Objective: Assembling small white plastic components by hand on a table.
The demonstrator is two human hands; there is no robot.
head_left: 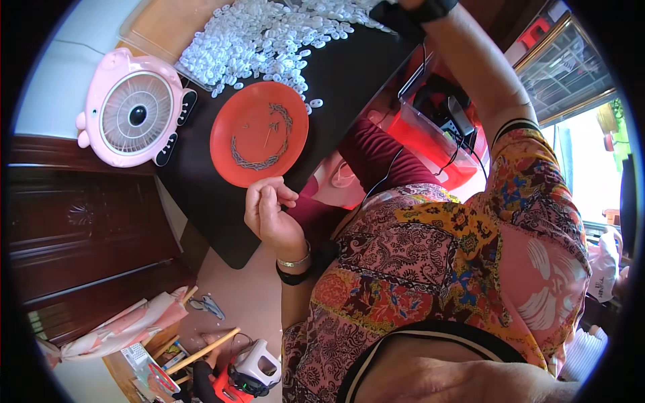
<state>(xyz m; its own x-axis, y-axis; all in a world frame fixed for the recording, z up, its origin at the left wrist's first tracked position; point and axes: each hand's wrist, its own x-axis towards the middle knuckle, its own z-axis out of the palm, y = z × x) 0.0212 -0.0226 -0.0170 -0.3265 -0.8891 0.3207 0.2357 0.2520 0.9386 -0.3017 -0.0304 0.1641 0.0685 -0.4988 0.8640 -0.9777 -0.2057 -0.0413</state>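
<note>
My left hand (pixel 272 213) is held at the near rim of a round red plate (pixel 225 148), fingers curled and thumb against them in a pinch. Whatever it may hold is too small or hidden to make out. On the plate, many thin grey metal pieces (pixel 262 163) lie in a curved band, with a few loose ones in the middle. Past the plate spreads a heap of small white oval plastic pieces (pixel 252 43) with holes. My right hand (pixel 411 3) reaches to the top edge beside this heap; its fingers are out of view.
The black tabletop (pixel 222 215) carries the plate and heap. A pink animal-shaped fan (pixel 134 111) stands at the left. Under the table's right edge is a clear plastic bin (pixel 433 144) with a power strip (pixel 457 121) and cables. Tools lie on the floor at lower left.
</note>
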